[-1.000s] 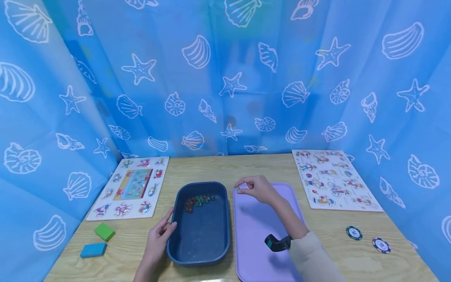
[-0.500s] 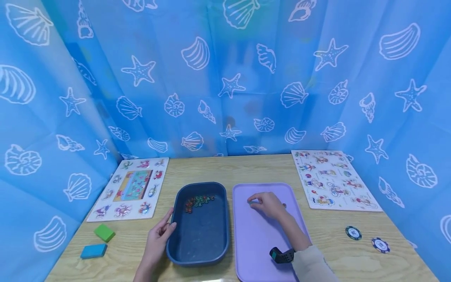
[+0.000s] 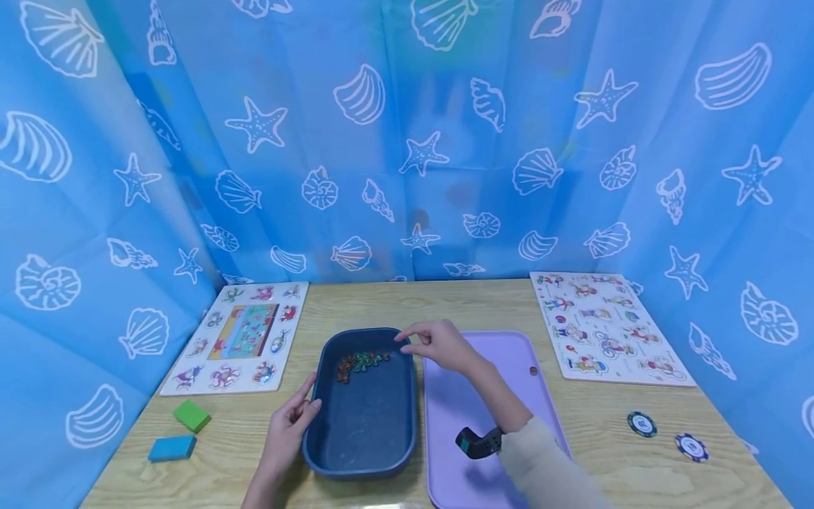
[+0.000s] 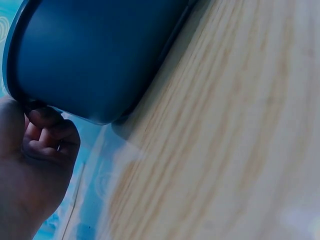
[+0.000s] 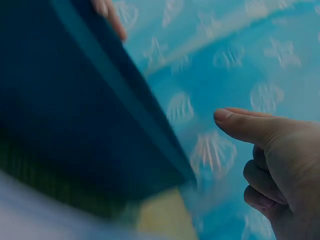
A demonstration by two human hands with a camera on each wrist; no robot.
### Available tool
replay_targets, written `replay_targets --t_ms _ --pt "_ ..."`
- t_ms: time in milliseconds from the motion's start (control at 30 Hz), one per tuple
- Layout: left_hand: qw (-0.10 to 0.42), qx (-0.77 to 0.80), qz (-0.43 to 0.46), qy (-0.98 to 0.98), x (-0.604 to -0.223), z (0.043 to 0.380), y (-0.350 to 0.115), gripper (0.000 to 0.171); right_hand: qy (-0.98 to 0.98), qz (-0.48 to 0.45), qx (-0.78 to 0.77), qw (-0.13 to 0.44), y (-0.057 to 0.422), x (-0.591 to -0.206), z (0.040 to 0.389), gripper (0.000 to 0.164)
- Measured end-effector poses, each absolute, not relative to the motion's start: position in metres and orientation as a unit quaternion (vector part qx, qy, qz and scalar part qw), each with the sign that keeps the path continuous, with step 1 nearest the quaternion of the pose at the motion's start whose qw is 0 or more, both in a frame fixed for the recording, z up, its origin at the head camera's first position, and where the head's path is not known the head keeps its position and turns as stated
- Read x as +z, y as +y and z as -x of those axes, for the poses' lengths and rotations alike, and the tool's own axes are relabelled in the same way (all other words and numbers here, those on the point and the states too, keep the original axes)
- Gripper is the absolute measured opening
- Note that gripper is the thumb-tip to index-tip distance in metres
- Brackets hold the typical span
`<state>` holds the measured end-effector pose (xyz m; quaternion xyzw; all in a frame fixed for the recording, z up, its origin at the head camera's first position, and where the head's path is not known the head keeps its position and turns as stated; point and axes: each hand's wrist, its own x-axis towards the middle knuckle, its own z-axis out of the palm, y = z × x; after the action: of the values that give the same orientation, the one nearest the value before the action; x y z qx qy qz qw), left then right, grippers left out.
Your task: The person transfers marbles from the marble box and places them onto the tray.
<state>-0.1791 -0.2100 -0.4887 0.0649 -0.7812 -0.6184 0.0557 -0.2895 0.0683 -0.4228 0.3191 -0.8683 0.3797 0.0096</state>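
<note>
My left hand [image 3: 286,428] holds the left side of a dark blue rectangular bin [image 3: 365,470], thumb at the rim. In the left wrist view its curled fingers [image 4: 55,132] meet the rim. Several small red-orange and green glass marbles [image 3: 362,362] lie at the bin's far end. Over the bin's far right rim is my right hand [image 3: 445,346], index finger and thumb apart with nothing seen between them. The right wrist view shows that thumb [image 5: 240,122] extended and other fingers curled. One orange marble [image 3: 533,370] sits on the lilac tray [image 3: 458,424], under my right forearm.
A sea-animal puzzle board [image 3: 184,385] lies at the back left, a figure puzzle board [image 3: 613,360] at the back right. Green [image 3: 192,416] and blue blocks [image 3: 172,448] are at left. Two poker chips [image 3: 642,424] lie right. A blue shell-print curtain [image 3: 407,177] encloses the table.
My right hand pinches a small marble at first, moves over the tray, then goes left to the bin rim with fingers parted. The orange marble on the tray has shifted right. My left hand stays.
</note>
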Motion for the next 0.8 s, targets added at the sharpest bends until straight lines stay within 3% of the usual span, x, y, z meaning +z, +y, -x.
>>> replay_targets --t_ms 167,333,800 --pt "0.060 -0.616 -0.062 -0.783 -0.487 0.179 -0.210 0.046 -0.856 -0.378 0.351 -0.028 0.018 -0.406 0.291 0.020" --pt "0.064 -0.617 -0.051 -0.783 -0.487 0.178 -0.210 0.046 -0.849 -0.398 0.342 -0.063 -0.015 -0.414 0.297 0.020" --pt "0.066 -0.635 -0.032 -0.769 -0.489 0.178 -0.211 0.046 -0.882 -0.403 0.220 -0.108 -0.040 -0.452 0.310 0.016"
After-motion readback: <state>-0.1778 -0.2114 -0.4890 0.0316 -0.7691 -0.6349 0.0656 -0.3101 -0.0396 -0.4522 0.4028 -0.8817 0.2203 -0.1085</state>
